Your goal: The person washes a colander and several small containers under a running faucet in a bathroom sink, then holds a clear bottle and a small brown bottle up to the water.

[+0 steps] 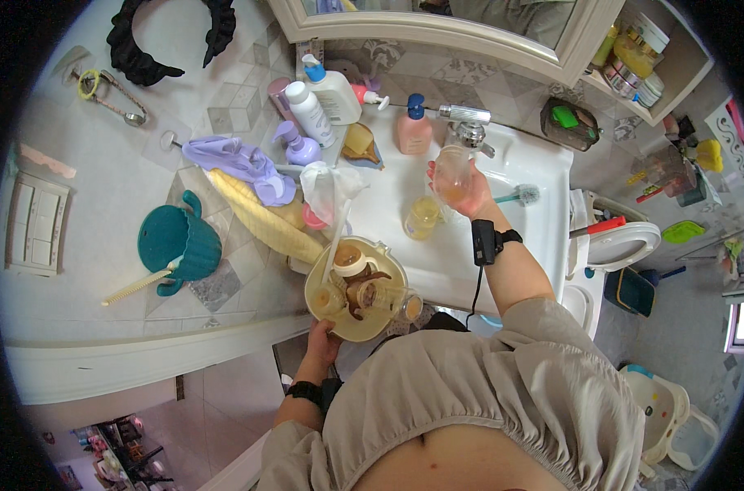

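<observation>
My right hand (470,192) wraps its fingers around a clear cup (452,172) held upright just near of the faucet (468,123), far right of the bowl (351,323) my left hand (321,340) grips.

You wear a loose beige top (503,385) with gathered short sleeves and an elastic hem. On your right wrist a black strap carries a small black box (484,241) with a thin black cable trailing down; a black band (305,392) circles your left wrist
</observation>
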A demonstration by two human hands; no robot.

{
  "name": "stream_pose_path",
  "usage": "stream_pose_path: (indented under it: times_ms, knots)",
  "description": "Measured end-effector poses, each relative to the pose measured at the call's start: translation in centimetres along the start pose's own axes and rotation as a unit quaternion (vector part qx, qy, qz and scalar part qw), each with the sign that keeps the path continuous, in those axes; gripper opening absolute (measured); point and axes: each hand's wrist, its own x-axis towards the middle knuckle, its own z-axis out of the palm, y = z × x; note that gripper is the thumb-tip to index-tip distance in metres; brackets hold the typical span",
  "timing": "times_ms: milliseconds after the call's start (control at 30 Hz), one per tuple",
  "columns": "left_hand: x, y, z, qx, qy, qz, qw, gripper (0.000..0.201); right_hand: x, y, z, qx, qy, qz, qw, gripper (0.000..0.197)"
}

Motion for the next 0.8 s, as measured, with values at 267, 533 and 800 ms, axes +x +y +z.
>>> stream_pose_path:
  times_ms: [267,533,800]
  knots:
    - [-0.5,0.5,0.9,0.016,0.003,-0.006,1.0,0.05,-0.1,0.0,-1.6,0.007,-0.009,0.02,1.0,0.058]
    - [-0.1,0.3,0.3,0.009,0.004,-0.013,1.0,0.051,-2.9,-0.1,0.7,-0.099,-0.068,0.023,0.992,0.06]
    - [-0.5,0.7,1.3,0.025,0.022,-0.025,0.999,0.049,-1.8,-0.6,-0.5,-0.024,-0.036,-0.036,0.998,0.054]
